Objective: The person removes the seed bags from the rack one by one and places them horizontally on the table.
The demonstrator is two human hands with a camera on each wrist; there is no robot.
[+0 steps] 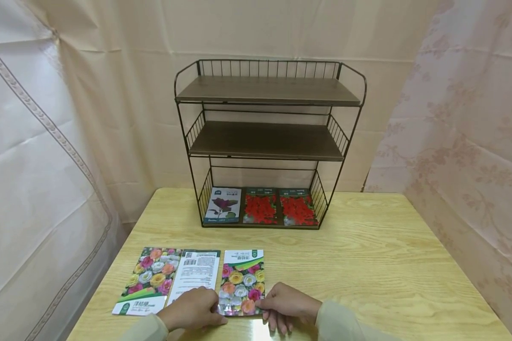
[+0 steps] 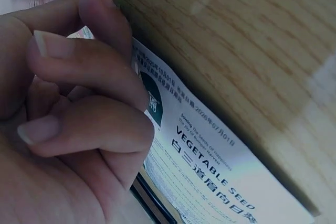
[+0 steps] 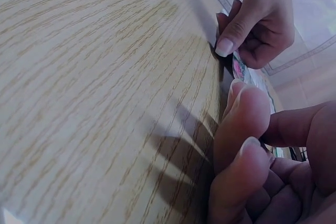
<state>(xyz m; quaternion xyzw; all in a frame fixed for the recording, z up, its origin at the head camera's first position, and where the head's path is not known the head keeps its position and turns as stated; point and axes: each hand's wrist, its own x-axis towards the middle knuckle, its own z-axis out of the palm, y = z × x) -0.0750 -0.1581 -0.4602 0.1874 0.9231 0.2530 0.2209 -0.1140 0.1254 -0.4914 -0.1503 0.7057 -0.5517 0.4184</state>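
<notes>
On the near part of the table, a flower seed packet (image 1: 241, 284) lies with its white label band at the far end, so it looks upside down. My left hand (image 1: 193, 307), fingers curled, pinches its near left corner. My right hand (image 1: 287, 305) pinches the near right corner, thumb on top. Under and beside my left hand lies a packet showing its printed back (image 1: 195, 270); the left wrist view shows its white end strip (image 2: 210, 150) beyond the curled fingers. Farther left, a similar flower packet (image 1: 151, 279) has its label band toward me.
A three-tier dark metal shelf (image 1: 269, 147) stands at the table's back. Its bottom tier holds a purple-leaf packet (image 1: 224, 206) and two red-flower packets (image 1: 260, 207). Curtains (image 1: 461, 156) hang close around the wooden table (image 1: 367, 265).
</notes>
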